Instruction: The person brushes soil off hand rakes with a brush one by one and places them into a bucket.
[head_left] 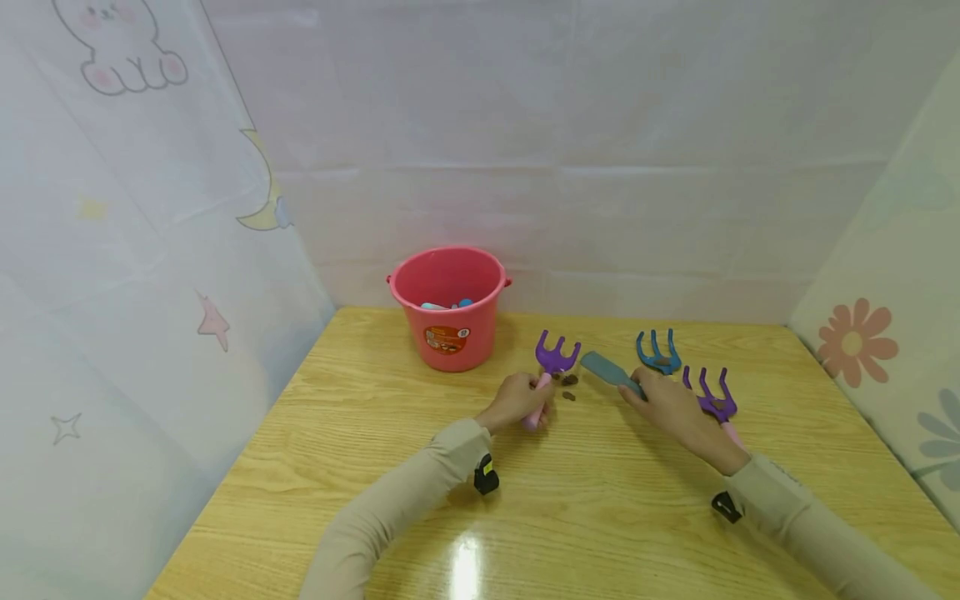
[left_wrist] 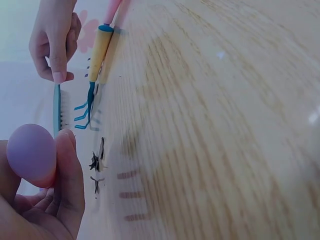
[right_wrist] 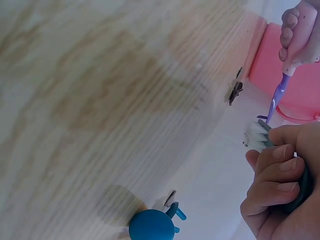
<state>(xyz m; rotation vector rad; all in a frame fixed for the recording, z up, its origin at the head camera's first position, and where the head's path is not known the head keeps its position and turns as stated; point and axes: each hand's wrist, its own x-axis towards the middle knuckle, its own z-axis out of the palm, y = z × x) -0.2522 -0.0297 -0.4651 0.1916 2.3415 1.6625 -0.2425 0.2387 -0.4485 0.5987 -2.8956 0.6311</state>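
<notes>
My left hand grips the pink handle of a small purple hand rake, its three prongs pointing away from me above the table. The handle's rounded end fills the near side of the left wrist view. In my right hand is a brush with a dark teal handle, its white bristles facing down. Between the two tools, several small dark brown scraps lie on the wood. The right hand is nearest a blue hand rake and a second purple hand rake.
A pink bucket with light blue items inside stands at the back, left of the rakes. The blue rake's yellow handle shows in the left wrist view. Hanging printed sheets enclose the wooden table at back and sides.
</notes>
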